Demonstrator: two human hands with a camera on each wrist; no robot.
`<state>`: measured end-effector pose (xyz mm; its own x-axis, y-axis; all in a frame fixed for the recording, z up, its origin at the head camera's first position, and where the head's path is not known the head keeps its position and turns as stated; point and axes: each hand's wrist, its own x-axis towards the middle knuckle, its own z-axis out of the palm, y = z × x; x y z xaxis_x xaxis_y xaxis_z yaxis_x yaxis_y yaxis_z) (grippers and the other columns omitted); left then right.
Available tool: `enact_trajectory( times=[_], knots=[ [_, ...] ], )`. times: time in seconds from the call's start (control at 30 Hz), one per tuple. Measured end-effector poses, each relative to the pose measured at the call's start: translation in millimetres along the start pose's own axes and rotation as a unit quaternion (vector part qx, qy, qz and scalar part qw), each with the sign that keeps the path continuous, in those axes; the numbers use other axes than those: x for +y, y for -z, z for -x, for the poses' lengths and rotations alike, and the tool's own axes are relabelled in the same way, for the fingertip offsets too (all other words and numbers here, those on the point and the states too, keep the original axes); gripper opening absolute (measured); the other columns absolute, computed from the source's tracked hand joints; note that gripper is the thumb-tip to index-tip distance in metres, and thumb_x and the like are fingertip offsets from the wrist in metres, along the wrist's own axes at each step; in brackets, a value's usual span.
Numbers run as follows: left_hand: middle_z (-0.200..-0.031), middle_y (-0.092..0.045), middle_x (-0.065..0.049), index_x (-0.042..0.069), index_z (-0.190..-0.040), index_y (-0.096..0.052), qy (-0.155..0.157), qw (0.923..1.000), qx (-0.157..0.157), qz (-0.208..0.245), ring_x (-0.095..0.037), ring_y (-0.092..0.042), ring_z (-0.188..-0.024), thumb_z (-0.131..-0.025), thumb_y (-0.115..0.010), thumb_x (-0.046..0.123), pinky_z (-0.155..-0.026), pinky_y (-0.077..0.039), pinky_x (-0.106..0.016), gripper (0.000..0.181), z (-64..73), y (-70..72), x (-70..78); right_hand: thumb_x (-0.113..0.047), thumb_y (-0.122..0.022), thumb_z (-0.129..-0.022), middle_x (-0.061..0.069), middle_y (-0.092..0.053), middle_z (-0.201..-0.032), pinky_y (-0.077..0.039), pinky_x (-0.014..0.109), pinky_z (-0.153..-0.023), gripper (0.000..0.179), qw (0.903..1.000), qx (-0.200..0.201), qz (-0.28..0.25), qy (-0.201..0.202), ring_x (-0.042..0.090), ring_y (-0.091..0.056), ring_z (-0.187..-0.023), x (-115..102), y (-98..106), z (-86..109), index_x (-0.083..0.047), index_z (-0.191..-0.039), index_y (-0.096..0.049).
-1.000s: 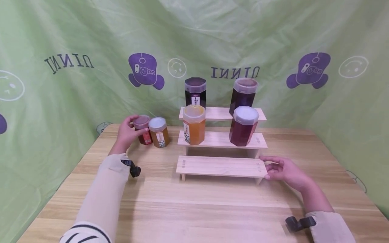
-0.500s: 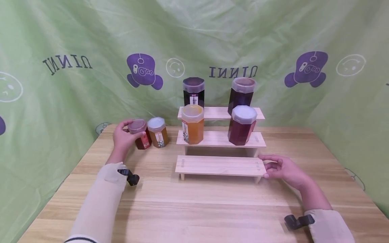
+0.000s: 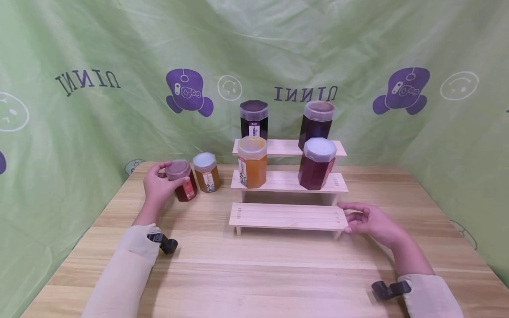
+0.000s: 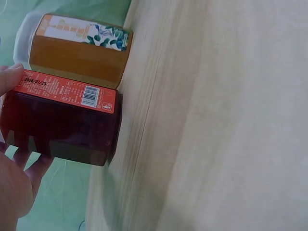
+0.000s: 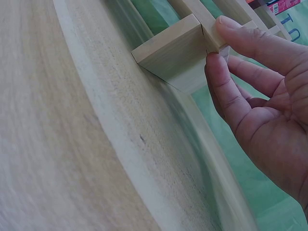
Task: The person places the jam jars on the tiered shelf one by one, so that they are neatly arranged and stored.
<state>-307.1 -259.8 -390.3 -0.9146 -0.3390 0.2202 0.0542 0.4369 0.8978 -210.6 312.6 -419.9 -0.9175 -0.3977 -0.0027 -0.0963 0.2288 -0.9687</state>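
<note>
My left hand (image 3: 156, 189) grips a dark red octagonal jar (image 3: 185, 190) near its pale lid, at the left of the table. In the left wrist view, the red label of this jar (image 4: 72, 91) faces up with its barcode, and the thumb presses near the lid. Beside it stands an amber jar (image 3: 208, 179) with a whitish lid. With thumb and fingers, my right hand (image 3: 373, 224) pinches the right end of the lowest step of a wooden tiered stand (image 3: 286, 216). In the right wrist view, the fingertips meet at the stand's corner (image 5: 180, 53).
An orange jar (image 3: 254, 170) and a dark red jar (image 3: 316, 172) stand on the middle step. Two dark purple jars, left (image 3: 253, 121) and right (image 3: 316, 128), occupy the top step. A green printed curtain (image 3: 131, 44) hangs behind the wooden table (image 3: 254, 274).
My left hand has drawn the dark red jar toward me and slightly left, widening its gap from the amber jar. My right hand stays at the stand's end.
</note>
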Motion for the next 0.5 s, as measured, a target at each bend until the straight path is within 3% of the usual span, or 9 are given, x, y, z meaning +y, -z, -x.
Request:
enact_trajectory(
  times=[0.5],
  knots=[
    [-0.125,-0.053,-0.011,0.010,-0.133,-0.055,-0.007,1.0000,-0.002,0.005,-0.023,-0.051,-0.105,-0.065,-0.092,0.025,-0.082,-0.051,-0.028,0.079,18.4,0.9,10.9,0.003,-0.074,-0.079,0.020,-0.062,-0.112,-0.057,0.028,-0.081,0.075,0.9999,0.003,0.013,-0.004,0.017,-0.064,-0.097,-2.2,-0.9,0.3,0.016,-0.140,-0.035]
  ],
)
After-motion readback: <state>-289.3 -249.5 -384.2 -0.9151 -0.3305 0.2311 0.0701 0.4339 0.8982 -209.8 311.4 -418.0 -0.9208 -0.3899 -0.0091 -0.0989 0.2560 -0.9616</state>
